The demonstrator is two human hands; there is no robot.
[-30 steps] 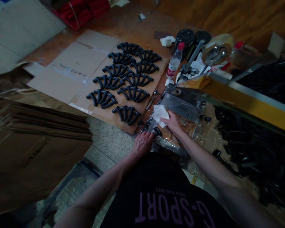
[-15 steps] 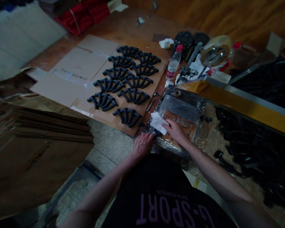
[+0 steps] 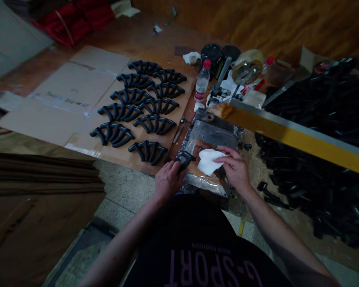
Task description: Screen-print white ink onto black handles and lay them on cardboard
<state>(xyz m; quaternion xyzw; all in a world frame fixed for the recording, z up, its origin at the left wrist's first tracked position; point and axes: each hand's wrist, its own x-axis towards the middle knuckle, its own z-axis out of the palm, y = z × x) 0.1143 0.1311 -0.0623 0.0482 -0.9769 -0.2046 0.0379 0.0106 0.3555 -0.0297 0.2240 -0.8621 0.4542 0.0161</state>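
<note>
My left hand (image 3: 169, 181) is closed around a black curved plastic handle (image 3: 186, 158), whose wider end points up and to the right. Just right of it, my right hand (image 3: 237, 169) pinches a crumpled white cloth or tissue (image 3: 208, 161) between thumb and fingers. The cloth and the handle are apart. Both hands are over the front of a worn work plate (image 3: 214, 133) partly covered with clear plastic. To the left, rows of similar black handles (image 3: 148, 152) lie fanned out on a cardboard sheet (image 3: 74, 89).
A large heap of black handles (image 3: 314, 191) lies at right, behind a yellow-and-grey bar (image 3: 302, 137). A red-capped bottle (image 3: 201, 85), a tape roll (image 3: 247, 67) and dark tins (image 3: 211, 56) stand at the back. Stacked cardboard (image 3: 42, 215) is at lower left.
The white cloth has moved away from the handle to the right with my right hand. My left hand has raised the handle, showing more of it. The view has shifted right.
</note>
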